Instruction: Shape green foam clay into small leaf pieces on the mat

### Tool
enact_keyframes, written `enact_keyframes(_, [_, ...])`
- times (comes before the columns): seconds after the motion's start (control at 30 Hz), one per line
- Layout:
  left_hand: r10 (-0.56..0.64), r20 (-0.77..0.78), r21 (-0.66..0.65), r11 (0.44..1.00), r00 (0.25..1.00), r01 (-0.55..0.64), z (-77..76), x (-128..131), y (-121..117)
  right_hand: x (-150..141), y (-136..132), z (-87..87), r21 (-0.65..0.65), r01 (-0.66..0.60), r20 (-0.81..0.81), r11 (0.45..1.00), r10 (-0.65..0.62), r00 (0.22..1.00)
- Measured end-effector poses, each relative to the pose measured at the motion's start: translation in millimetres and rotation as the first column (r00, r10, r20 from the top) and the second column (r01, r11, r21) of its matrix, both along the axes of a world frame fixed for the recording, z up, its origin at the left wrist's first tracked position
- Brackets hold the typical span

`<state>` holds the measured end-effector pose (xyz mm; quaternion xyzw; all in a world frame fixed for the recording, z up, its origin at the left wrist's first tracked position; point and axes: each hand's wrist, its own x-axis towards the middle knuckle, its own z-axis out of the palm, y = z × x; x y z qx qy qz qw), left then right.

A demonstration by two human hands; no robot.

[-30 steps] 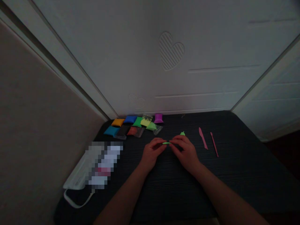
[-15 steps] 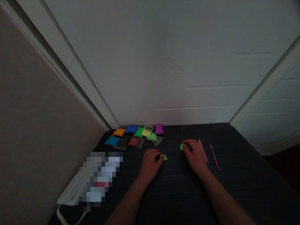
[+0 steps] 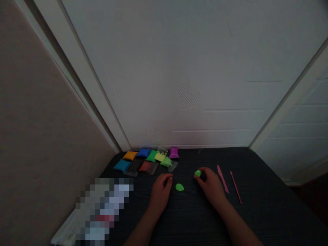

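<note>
Just left of centre, my left hand [image 3: 161,192] rests at the dark table with its fingers curled and the thumb close to the index finger; no object shows in it. A flat, leaf-shaped piece of light green modelling clay [image 3: 179,187] lies on the table to its right, apart from the fingers. My right hand [image 3: 210,182] pinches a small lump of green modelling clay [image 3: 197,173] between thumb and fingers. Right of that hand lie a pink modelling knife [image 3: 222,178] and a thin pink modelling stick [image 3: 235,187].
Several small packets of coloured clay sit at the back left, among them an orange packet [image 3: 130,155], a teal packet [image 3: 122,165] and a purple packet [image 3: 174,152]. A blurred-out item [image 3: 107,205] lies at the front left. Behind the table [image 3: 189,222] stands a white panel [image 3: 153,68].
My left hand has let go of the flat green piece, which now lies on the table, and has drawn slightly left. My right hand still holds its green lump. The view has tilted up.
</note>
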<state>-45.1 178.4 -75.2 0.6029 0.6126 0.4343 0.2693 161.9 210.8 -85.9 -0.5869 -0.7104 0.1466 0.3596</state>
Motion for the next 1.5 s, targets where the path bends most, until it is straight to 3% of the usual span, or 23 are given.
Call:
enact_keyframes(0.1, [0.006,0.110,-0.007,1.000,0.994,-0.005,5.7,4.1,-3.7,-6.0,-6.7,6.2,-0.015,-0.064,-0.106,0.998,0.062,0.992])
enact_keyframes(0.23, [-0.114,0.297,-0.060,0.989,0.948,0.138,13.5,18.5,-11.8,-14.3,-17.2,12.2,0.018,-0.144,-0.148,0.989,0.145,0.978])
enact_keyframes(0.3, [-0.170,0.420,-0.104,0.967,0.891,0.233,16.8,27.7,-13.8,-16.1,-20.9,14.3,0.028,-0.176,-0.168,0.984,0.178,0.970])
enact_keyframes(0.43, [-0.207,0.684,-0.158,0.894,0.699,0.419,22.4,45.1,-8.2,-14.8,-25.2,19.5,0.041,-0.235,-0.217,0.971,0.239,0.946])
enact_keyframes(0.77, [-0.138,0.857,-0.203,0.795,0.496,0.571,28.9,78.4,43.4,-0.6,-14.7,28.8,0.122,-0.061,-0.313,0.991,0.097,0.945])
enact_keyframes(1.1, [-0.092,0.851,-0.250,0.794,0.517,0.553,11.2,73.8,60.6,-4.3,-4.0,9.6,0.154,-0.054,-0.268,0.987,0.094,0.959])
enact_keyframes(1.5, [-0.125,0.797,-0.302,0.765,0.591,0.569,7.7,62.7,72.5,-8.7,-2.7,14.0,0.008,-0.082,-0.266,0.997,0.081,0.960])
